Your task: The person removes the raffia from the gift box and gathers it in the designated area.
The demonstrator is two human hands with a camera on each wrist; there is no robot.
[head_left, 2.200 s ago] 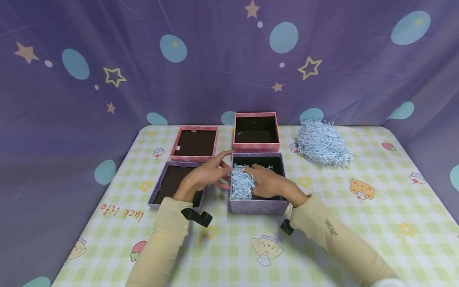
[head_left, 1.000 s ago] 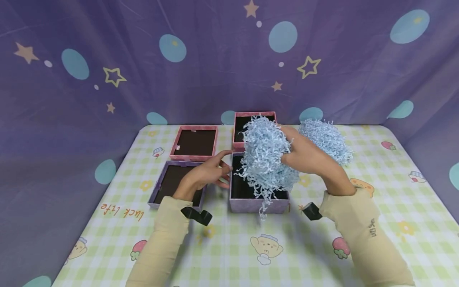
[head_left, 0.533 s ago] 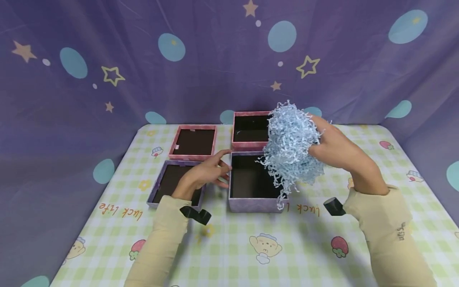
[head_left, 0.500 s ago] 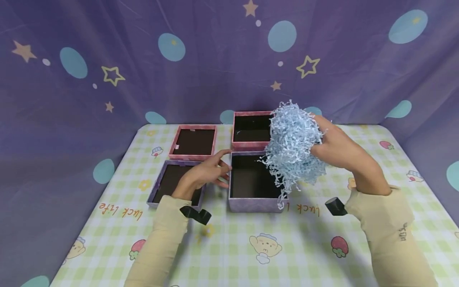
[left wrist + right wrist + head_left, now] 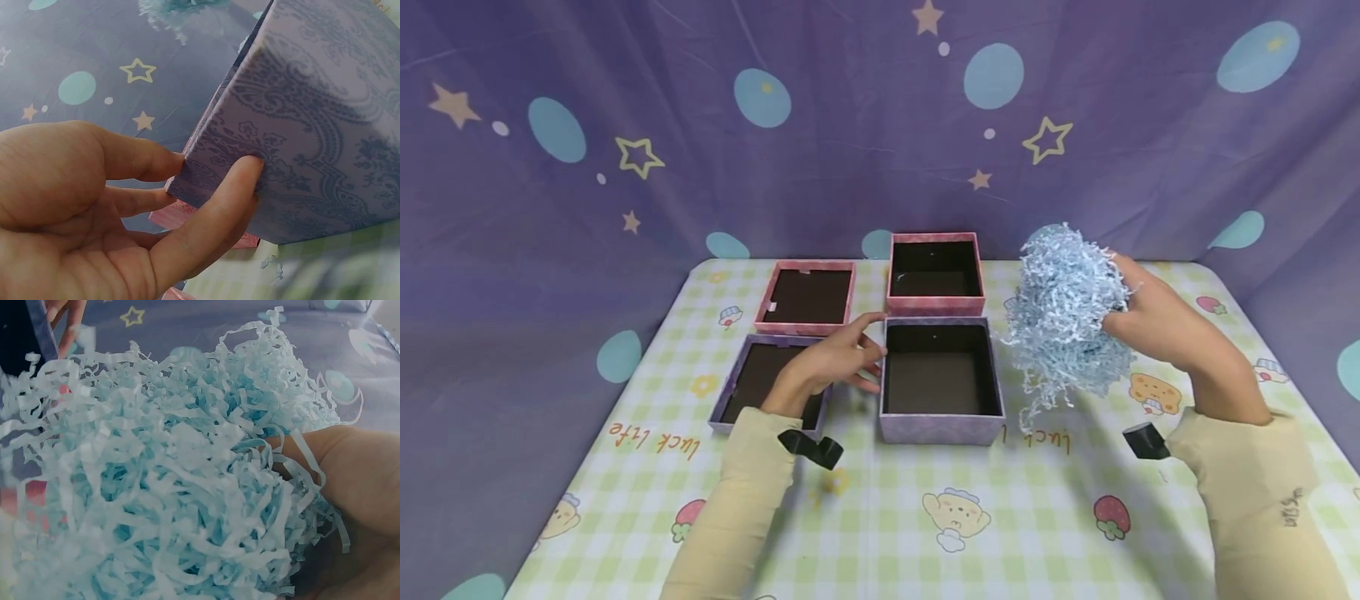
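Note:
My right hand [image 5: 1172, 325] grips a big clump of pale blue shredded paper [image 5: 1063, 304] above the table's right half. Loose strands hang below it, and in the right wrist view the shredded paper [image 5: 156, 481] hides most of the fingers. Standing in the middle of the table is a lidless purple box [image 5: 940, 430], its bare black inside showing. The fingertips of my left hand [image 5: 831, 367] touch that box's left side. Seen from the left wrist, thumb and fingers rest against the corner and outer wall of the patterned purple box [image 5: 312, 125], fairly straight.
Behind the purple box stands a pink box [image 5: 936, 306], open on top. To the left lie a pink lid [image 5: 808, 296] and a purple lid [image 5: 760, 379], hollow side up. A checked cloth [image 5: 880, 542] covers the table, and a purple curtain [image 5: 865, 150] hangs behind.
My right hand has lifted the shredded paper out of the purple box and carried it right. The held clump now covers the paper pile on the right. My left hand stays at the box.

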